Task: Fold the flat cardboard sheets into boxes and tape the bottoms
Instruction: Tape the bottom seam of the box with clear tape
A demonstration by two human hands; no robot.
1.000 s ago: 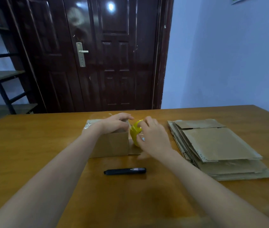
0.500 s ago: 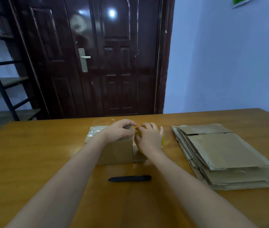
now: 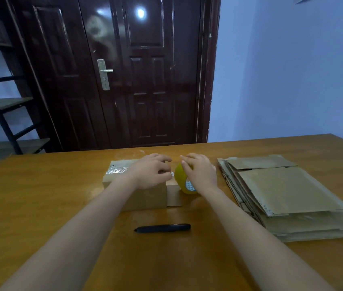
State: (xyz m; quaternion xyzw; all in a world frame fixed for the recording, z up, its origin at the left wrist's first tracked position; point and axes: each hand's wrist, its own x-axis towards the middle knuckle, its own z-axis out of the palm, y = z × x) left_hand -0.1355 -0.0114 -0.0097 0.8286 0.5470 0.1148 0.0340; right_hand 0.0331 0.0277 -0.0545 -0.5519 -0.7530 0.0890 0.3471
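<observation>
The small brown folded cardboard box lies bottom-up under the left hand, whose curled fingers press its shiny taped seam down, likely to steady it, while just beside, the right hand grips the yellow tape roll.

A plain room is serving as a small packing workspace: a wooden table is carrying a stack of flat cardboard sheets, a dark panelled door is standing behind, and metal shelving is lining the blue-walled left side.
</observation>
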